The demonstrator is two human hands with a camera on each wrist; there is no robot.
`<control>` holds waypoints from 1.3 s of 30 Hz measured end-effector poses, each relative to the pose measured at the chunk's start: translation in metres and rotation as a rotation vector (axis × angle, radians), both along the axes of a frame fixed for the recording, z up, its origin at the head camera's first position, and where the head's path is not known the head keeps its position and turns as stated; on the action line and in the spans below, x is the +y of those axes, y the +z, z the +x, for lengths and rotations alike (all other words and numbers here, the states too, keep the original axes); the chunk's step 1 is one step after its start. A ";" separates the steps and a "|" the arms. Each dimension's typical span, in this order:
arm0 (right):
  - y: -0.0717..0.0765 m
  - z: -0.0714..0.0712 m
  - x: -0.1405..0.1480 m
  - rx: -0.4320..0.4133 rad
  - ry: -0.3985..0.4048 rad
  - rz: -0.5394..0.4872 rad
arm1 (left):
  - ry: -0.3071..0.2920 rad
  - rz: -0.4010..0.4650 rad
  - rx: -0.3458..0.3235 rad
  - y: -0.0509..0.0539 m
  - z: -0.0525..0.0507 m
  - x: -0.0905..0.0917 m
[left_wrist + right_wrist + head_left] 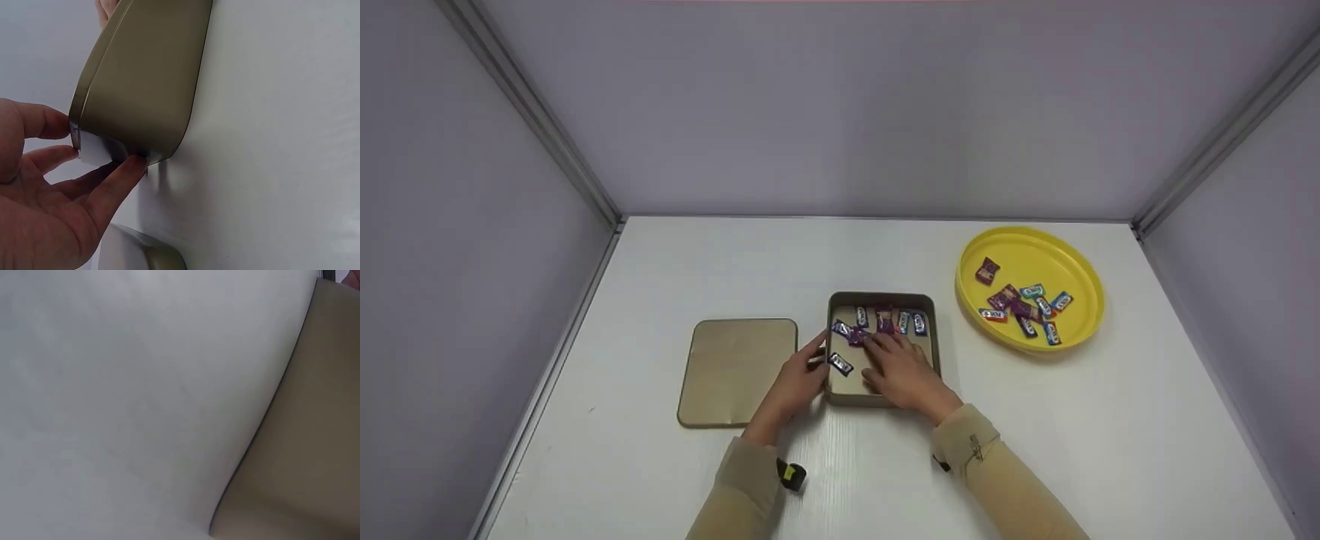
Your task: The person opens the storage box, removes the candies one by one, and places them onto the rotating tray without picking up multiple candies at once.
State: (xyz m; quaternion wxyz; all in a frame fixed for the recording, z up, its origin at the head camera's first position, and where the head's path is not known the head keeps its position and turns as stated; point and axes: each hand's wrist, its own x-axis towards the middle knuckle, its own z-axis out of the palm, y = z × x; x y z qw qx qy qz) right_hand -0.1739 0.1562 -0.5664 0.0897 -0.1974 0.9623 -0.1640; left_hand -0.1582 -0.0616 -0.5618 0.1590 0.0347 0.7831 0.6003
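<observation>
The left hand was curled round the left wall of a tin, by which the tin was gripped mid-table. Over the tin's front right corner, blocked from sight, the right hand was extended, a purple sweet touched by its fingertips; whether anything was pinched cannot be told. Wrapped sweets were lined along the tin's back edge. A lid was laid beside its left edge; a yellow tray of sweets was set near the table's back right corner.
</observation>
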 end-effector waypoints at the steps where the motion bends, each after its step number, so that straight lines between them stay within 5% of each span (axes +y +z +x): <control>1: 0.000 0.000 0.000 0.005 -0.009 0.000 | 0.000 0.013 -0.009 0.000 0.000 0.000; 9: -0.001 0.002 -0.001 0.071 -0.095 -0.077 | 0.042 0.078 -0.048 -0.006 -0.004 -0.002; 19: -0.002 0.002 0.000 0.041 -0.242 -0.128 | 0.168 0.089 -0.044 -0.008 -0.012 0.005; 29: -0.002 0.003 0.000 0.134 -0.270 -0.158 | 0.159 0.114 -0.028 -0.009 -0.012 0.006; 39: -0.001 0.004 -0.001 0.109 -0.298 -0.105 | 0.156 0.068 -0.024 -0.009 -0.013 0.007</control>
